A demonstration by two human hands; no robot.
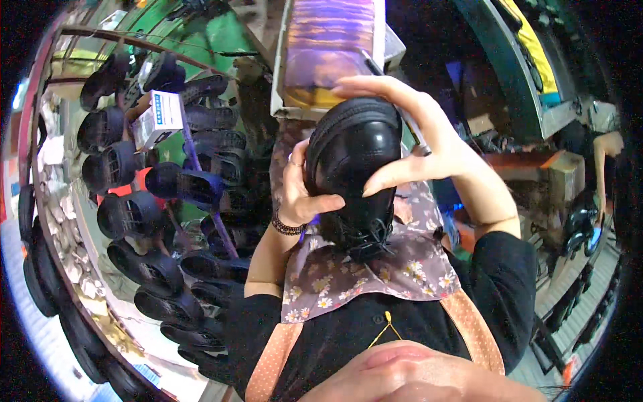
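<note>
A glossy black lace-up shoe (365,144) is held up in front of my chest, toe pointing away and laces (375,234) toward me. My left hand (299,191) grips its left side, the thumb lying on the upper. My right hand (432,134) curves around the right side of the toe, with its thumb against the upper and its forefinger reaching over the front. A slim pen-like tool (420,141) is tucked in this hand; part of it is hidden by the fingers. Below the shoe is my flowered apron (321,285).
On the left stands a rack with many black shoes (130,214), soles showing. A small white-and-blue box (159,119) rests among them. Ahead is a white-rimmed tray (278,80) under purple and yellow light. Another person's arm (603,167) shows at the far right.
</note>
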